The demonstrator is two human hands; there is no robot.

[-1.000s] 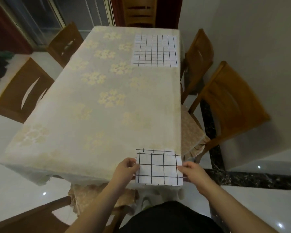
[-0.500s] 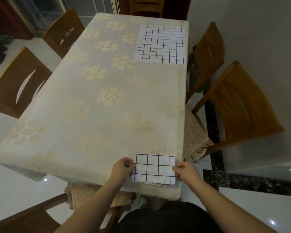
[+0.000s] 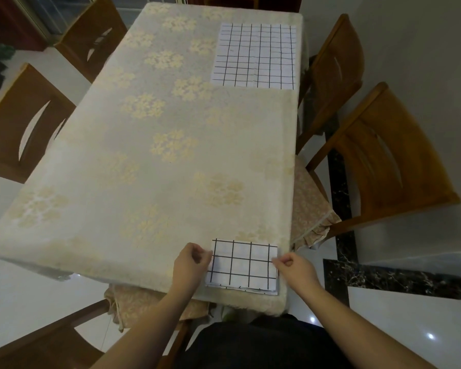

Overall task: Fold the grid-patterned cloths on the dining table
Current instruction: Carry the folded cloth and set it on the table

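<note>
Folded grid cloth (image 3: 242,265) at near right corner of dining table (image 3: 149,161), both hands on it.
Left hand (image 3: 190,262) pinches its left edge, right hand (image 3: 294,266) its right edge, fingers curled; unfolded grid cloth (image 3: 254,56) lies flat at far right corner.

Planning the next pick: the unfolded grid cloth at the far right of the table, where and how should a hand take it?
Pinch the two near corners of the far grid cloth, coming from the near side. It lies flat and spread by the table's right edge, with nothing on it, so only its thin edges offer a hold; the near edge faces the person.
</note>
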